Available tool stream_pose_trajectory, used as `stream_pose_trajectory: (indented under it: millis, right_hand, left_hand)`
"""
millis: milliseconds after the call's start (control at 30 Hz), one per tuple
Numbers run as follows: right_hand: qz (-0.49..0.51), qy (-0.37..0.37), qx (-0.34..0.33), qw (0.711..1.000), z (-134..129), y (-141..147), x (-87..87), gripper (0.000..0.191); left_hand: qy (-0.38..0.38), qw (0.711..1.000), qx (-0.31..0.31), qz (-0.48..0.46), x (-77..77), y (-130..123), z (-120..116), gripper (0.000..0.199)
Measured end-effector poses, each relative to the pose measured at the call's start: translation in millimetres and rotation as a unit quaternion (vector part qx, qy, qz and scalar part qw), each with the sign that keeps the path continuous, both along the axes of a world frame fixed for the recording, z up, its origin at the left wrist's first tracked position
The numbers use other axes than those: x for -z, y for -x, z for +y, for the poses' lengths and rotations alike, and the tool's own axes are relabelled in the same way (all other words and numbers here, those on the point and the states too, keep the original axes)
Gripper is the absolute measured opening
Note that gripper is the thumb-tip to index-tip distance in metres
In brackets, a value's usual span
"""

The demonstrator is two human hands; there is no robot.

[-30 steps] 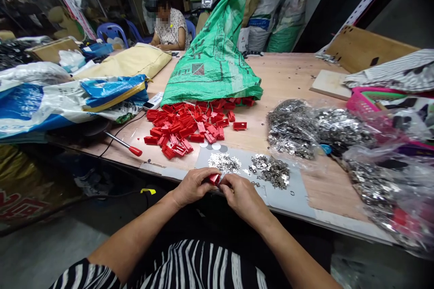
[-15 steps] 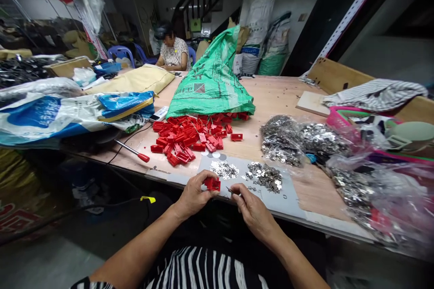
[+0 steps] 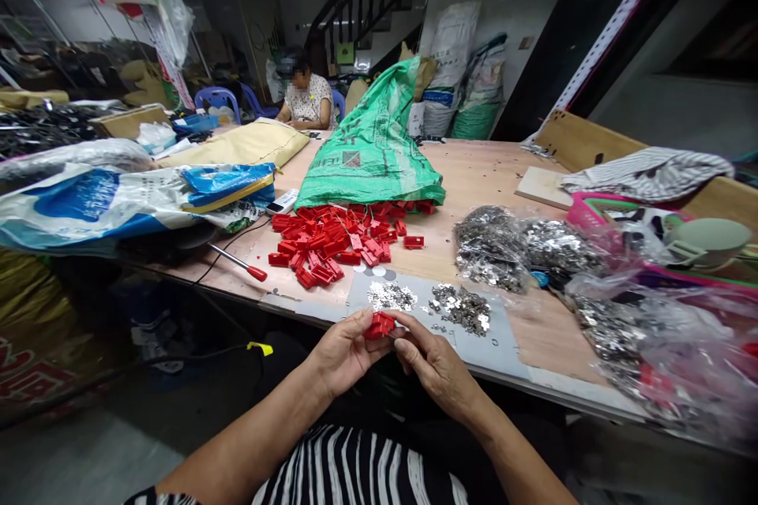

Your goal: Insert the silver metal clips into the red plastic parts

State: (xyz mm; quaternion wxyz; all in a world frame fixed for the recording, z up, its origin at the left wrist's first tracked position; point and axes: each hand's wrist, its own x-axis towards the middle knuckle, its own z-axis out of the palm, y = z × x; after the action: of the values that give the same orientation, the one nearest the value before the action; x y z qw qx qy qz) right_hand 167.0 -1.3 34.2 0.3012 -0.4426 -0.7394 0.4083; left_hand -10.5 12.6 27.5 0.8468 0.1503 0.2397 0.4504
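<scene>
My left hand (image 3: 342,357) is closed around a red plastic housing (image 3: 380,324), held just over the table's front edge. From the other side, my right hand (image 3: 437,369) meets the housing, its index finger touching the top. Between the right thumb and fingers shows a small metal piece (image 3: 399,332), mostly covered, its exact shape unclear. Just beyond the hands, a grey sheet (image 3: 503,343) bears a pile of shiny flat metal pieces (image 3: 392,297) and a darker pile of small metal parts (image 3: 465,309). Loose red housings (image 3: 320,245) lie heaped behind, at the mouth of a green woven sack (image 3: 373,154).
A red-handled screwdriver (image 3: 256,273) lies left of the heap, near a phone-like device (image 3: 283,203). Plastic bags of metal parts (image 3: 491,245) and a pink basket (image 3: 577,209) crowd the right. Across the table sits another person (image 3: 308,99).
My right hand has moved left, bringing the small metal piece against the red housing. My left hand has turned the housing and its palm now faces up more. The camera view has shifted slightly.
</scene>
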Motion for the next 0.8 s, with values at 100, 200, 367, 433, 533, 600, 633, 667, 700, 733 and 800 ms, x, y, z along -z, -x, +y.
stream_pose_trajectory:
  millis: [100,200,367,433,533,600,633,667,700,733,800]
  right_hand:
    - [0.01,-0.007,-0.002,1.0,-0.2,-1.9,-0.1,0.043]
    - [0.004,-0.018,-0.005,1.0,-1.8,-4.8,-1.9,0.041]
    - [-0.027,-0.079,0.035,0.996,-3.2,-4.5,-1.2,0.032]
    - [-0.021,-0.088,0.043,0.995,-2.5,-3.2,2.6,0.03]
    - [0.015,-0.068,0.052,0.996,-0.3,-2.4,9.6,0.031]
    - [0.041,-0.045,0.06,0.996,0.5,-2.4,12.7,0.035]
    - [0.049,-0.033,0.06,0.996,0.3,-2.5,13.5,0.035]
    - [0.052,-0.022,0.055,0.997,-0.6,-2.5,14.0,0.034]
    - [0.052,-0.013,0.051,0.997,-2.2,-2.4,14.5,0.031]
    - [0.047,-0.005,0.048,0.998,-4.5,-2.3,15.2,0.028]
    - [0.027,0.003,0.054,0.998,-10.7,-2.0,19.0,0.024]
  left_hand:
    - [0.037,0.999,0.004,-0.01,-0.3,-3.1,-1.8,0.019]
    - [0.053,0.998,0.004,-0.021,0.6,-6.8,-3.3,0.02]
    - [0.062,0.997,-0.015,-0.044,3.4,-11.9,-5.5,0.016]
    - [0.069,0.996,-0.022,-0.045,5.2,-13.1,-6.3,0.017]
    - [0.078,0.996,-0.011,-0.046,9.8,-14.3,-7.1,0.017]
    - [0.083,0.995,-0.003,-0.046,14.1,-15.1,-7.2,0.016]
    - [0.086,0.995,-0.003,-0.046,16.3,-15.4,-7.2,0.015]
    - [0.089,0.995,-0.004,-0.043,18.5,-15.8,-7.4,0.014]
    - [0.093,0.995,-0.004,-0.036,20.6,-16.1,-7.8,0.013]
    - [0.097,0.995,-0.003,-0.028,22.6,-16.4,-8.6,0.012]
    - [0.105,0.994,0.004,-0.009,26.8,-16.7,-11.9,0.009]
